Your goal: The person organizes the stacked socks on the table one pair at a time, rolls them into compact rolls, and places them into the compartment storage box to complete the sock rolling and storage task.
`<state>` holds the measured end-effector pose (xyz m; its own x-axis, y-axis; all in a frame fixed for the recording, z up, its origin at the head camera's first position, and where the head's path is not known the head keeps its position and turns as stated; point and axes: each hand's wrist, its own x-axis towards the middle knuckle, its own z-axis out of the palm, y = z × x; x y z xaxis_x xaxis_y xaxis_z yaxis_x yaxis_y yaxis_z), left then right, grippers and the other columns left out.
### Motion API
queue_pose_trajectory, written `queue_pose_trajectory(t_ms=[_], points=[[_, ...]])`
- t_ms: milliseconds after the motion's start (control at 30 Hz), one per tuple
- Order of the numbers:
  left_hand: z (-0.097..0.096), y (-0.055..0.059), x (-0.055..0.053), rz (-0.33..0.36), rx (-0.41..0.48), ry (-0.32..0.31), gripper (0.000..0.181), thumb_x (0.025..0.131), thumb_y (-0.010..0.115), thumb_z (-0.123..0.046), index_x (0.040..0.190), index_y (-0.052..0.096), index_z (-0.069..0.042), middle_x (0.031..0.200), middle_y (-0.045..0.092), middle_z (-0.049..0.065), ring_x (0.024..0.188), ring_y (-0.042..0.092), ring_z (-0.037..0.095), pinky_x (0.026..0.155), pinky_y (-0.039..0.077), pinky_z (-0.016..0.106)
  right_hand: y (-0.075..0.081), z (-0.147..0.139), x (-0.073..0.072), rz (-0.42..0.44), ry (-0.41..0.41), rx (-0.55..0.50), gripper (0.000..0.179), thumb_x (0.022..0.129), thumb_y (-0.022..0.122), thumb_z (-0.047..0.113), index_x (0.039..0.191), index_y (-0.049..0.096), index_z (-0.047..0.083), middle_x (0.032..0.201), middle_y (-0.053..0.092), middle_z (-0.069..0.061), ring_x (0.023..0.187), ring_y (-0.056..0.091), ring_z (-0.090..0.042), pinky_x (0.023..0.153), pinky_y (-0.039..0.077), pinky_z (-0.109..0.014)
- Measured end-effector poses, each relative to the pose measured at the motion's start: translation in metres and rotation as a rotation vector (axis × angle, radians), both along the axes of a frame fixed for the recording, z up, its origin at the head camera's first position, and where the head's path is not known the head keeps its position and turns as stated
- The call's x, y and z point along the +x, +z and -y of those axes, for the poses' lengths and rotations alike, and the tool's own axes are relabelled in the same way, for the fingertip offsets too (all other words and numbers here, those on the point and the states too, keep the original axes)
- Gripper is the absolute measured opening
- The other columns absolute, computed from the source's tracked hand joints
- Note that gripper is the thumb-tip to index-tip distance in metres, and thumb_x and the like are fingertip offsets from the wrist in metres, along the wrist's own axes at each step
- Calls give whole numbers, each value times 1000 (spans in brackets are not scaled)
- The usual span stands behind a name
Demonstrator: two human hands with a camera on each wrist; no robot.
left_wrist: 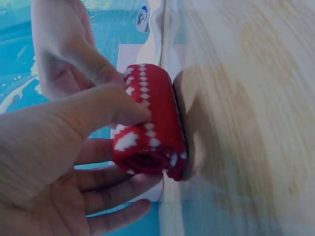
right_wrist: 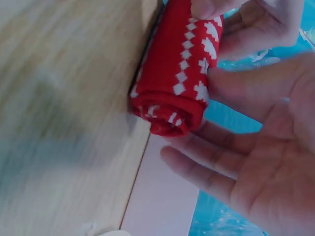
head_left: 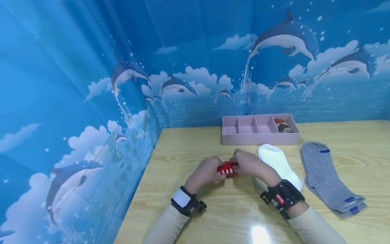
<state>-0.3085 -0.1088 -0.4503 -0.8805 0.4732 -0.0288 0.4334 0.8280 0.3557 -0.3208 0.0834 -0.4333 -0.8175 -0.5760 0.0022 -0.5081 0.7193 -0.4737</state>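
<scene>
Both hands hold a red sock (head_left: 228,169) with white patterning, rolled into a tight cylinder on the wooden table. My left hand (head_left: 210,170) grips one end; in the left wrist view its thumb lies on top of the roll (left_wrist: 157,105) and the fingers are behind and under it. At the other end my right hand (head_left: 248,163) pinches the roll between thumb and fingers. The spiral of rolled layers shows at the near end of the sock (right_wrist: 170,105) in the right wrist view.
Behind the hands stands a pink divided box (head_left: 259,139), with a rolled multicoloured sock (head_left: 283,126) in its rightmost compartment. To the right lie white socks (head_left: 278,164) and grey socks (head_left: 327,178), both flat. A dolphin-print curtain (head_left: 195,61) borders the table's back and left.
</scene>
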Motion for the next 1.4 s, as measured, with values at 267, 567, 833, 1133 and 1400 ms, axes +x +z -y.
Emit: queue_pose_trajectory(t_ms=[267,567,833,1133,1400], points=[[3,-7,-1,153,97,19,24,89,74,-19,112,75,-9,100,60,-1,78,56,7,63,49,19,-8,0,0,-16,21,14,26,72,90,21,94,80,14,93,58,-2,83,51,-15,72,47,-32],[3,0,-2,8,29,-8,40,99,66,-22,136,63,-9,114,68,4,98,65,14,82,54,25,-6,0,-5,-41,-10,13,36,76,87,17,104,69,5,93,67,-6,82,62,-19,74,53,-36],[-2,-2,1,-51,-14,-8,45,86,81,-21,127,65,-11,117,66,2,106,65,15,94,54,29,-4,3,-4,-48,-23,22,23,83,83,16,93,64,10,83,67,-4,72,59,-16,66,48,-32],[0,-6,-1,-104,-40,-9,50,83,84,-21,130,69,-11,114,62,1,101,61,13,89,53,24,-2,6,-1,-17,-47,43,12,86,79,16,91,72,8,83,71,-4,72,62,-15,68,51,-33],[-2,-4,-1,-96,-6,15,43,82,83,-19,122,72,-11,102,66,0,87,63,11,79,54,23,-7,8,3,-58,-1,17,23,85,78,12,106,72,4,94,72,-9,82,68,-22,78,57,-39]])
